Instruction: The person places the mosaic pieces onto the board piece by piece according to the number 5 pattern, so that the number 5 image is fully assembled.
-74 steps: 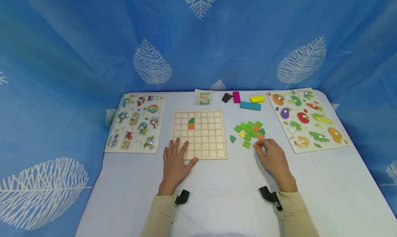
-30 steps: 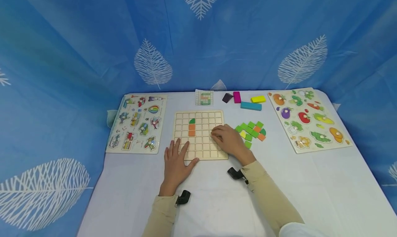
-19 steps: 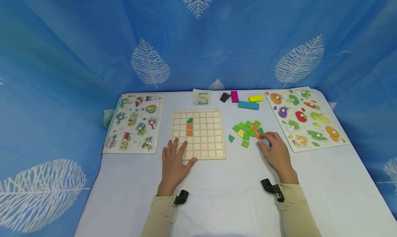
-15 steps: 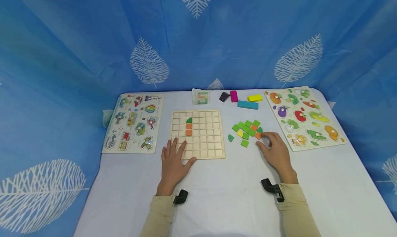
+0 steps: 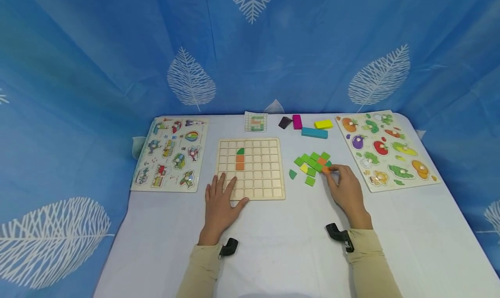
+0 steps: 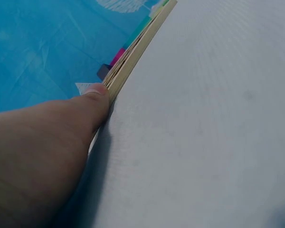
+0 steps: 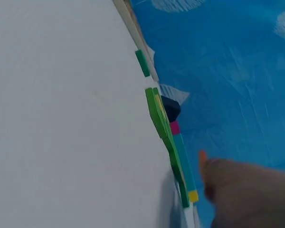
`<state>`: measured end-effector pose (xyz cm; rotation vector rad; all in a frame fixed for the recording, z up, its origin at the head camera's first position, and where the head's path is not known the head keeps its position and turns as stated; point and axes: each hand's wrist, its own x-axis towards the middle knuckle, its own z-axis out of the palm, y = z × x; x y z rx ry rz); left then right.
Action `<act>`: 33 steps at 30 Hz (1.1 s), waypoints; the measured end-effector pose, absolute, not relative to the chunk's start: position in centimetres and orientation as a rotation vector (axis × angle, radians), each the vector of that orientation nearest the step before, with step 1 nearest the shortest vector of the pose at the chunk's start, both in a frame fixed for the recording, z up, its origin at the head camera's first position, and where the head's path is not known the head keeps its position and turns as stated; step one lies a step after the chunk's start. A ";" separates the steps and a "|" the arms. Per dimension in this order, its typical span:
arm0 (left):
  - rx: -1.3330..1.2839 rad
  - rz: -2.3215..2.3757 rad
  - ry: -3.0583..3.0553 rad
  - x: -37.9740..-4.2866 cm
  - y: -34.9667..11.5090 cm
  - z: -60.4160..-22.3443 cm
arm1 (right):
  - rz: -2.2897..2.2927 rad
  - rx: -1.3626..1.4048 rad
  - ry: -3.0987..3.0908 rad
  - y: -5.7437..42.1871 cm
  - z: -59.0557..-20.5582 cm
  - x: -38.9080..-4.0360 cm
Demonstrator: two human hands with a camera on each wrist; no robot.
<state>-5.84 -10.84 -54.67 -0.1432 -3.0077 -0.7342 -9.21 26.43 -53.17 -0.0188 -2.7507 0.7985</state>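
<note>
My left hand [image 5: 220, 204] lies with spread fingers on the near left corner of the wooden grid board [image 5: 269, 194]; in the left wrist view its thumb [image 6: 92, 102] touches the board's edge [image 6: 133, 54]. On the board sit a dark green quarter-circle tile [image 5: 240, 151] and two orange square tiles [image 5: 240, 162] in one column. To the right, my right hand [image 5: 347, 191] pinches an orange square tile [image 5: 326, 170] between thumb and fingers at the near right edge of the tile pile. In the right wrist view this orange tile [image 7: 202, 157] shows at the fingertips, raised and blurred.
Several green square tiles [image 5: 310, 181] and a yellow tile [image 5: 304, 168] make up the pile. A green quarter-circle tile [image 5: 292, 174] lies apart. Behind are a pattern card [image 5: 256, 122] and coloured blocks [image 5: 314, 133]. Picture puzzles flank left [image 5: 168, 155] and right [image 5: 386, 150].
A second orange tile has come onto the board beneath the first. My right hand went over the board, returned to the pile and now pinches another orange tile. My left hand stayed put.
</note>
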 end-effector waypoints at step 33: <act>-0.171 -0.669 -2.986 -5.9 -10.9 -54.5 | 0.543 0.764 -2.918 8.6 -51.7 -15.8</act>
